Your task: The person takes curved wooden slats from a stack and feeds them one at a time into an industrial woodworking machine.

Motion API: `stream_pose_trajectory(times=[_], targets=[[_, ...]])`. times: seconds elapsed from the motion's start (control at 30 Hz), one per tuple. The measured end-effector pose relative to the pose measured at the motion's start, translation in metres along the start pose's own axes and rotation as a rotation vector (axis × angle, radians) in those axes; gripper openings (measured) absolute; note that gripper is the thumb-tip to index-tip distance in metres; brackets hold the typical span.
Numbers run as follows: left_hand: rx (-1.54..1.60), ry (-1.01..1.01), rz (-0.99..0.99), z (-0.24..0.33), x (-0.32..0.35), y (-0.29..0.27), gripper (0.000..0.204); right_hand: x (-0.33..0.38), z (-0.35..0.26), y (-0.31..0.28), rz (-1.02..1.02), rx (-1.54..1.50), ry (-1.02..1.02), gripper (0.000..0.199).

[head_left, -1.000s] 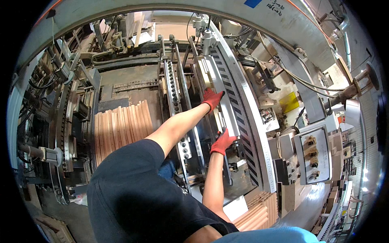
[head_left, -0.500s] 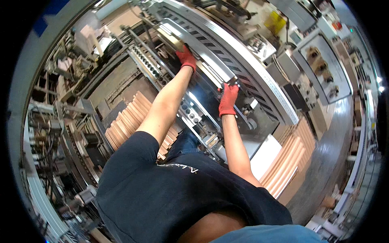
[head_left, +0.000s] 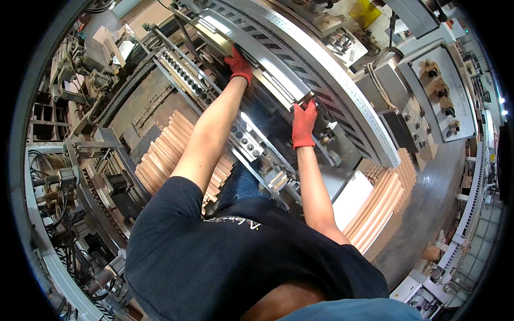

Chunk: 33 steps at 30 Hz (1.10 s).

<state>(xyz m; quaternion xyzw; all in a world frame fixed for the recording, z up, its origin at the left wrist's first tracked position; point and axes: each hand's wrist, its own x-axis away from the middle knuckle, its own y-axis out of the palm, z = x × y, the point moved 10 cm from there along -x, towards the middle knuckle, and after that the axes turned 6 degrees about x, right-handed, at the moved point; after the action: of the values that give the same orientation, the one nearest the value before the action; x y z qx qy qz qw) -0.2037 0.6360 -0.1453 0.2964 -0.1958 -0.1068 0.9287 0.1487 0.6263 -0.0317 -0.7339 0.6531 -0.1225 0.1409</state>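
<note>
Both my hands wear red gloves with dark fingertips and reach to a long, pale strip (head_left: 267, 85) lying along the near edge of a silver machine cover (head_left: 257, 51). My left hand (head_left: 239, 65) is closed at the strip's middle, thumb out to the left, its fingertips partly hidden at the cover's edge. Around the right end of the strip my right hand (head_left: 303, 124) is closed, thumb on the near side and fingers beside the cover's end. Whether the strip is wood or metal, I cannot make out.
Light wooden slats (head_left: 174, 147) are stacked left of my legs, and another stack (head_left: 377, 208) stands at my right. Just before me runs a rail with black knobs (head_left: 184, 75). Beyond the cover curves a silver ruled rail (head_left: 326, 64). A control panel (head_left: 439, 93) stands far right.
The whole view has shifted a little. Both hands stay at the strip, sitting slightly higher in the picture, and the left forearm lies slightly further left.
</note>
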Motion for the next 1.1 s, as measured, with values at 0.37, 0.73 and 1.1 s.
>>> stream_pose_trajectory(times=[0.37,0.73,1.1], targets=[[-0.194,0.047,0.160,0.033,0.040,0.005,0.074,0.008,-0.021,-0.014,0.053,0.335,-0.220,0.031],[-0.287,-0.050,0.171,0.016,-0.012,0.006,0.080,-0.001,-0.012,-0.017,-0.131,0.582,-0.157,0.027],[-0.314,-0.006,0.347,0.040,0.005,-0.012,0.080,0.014,-0.044,0.011,-0.112,0.895,-0.227,0.051]])
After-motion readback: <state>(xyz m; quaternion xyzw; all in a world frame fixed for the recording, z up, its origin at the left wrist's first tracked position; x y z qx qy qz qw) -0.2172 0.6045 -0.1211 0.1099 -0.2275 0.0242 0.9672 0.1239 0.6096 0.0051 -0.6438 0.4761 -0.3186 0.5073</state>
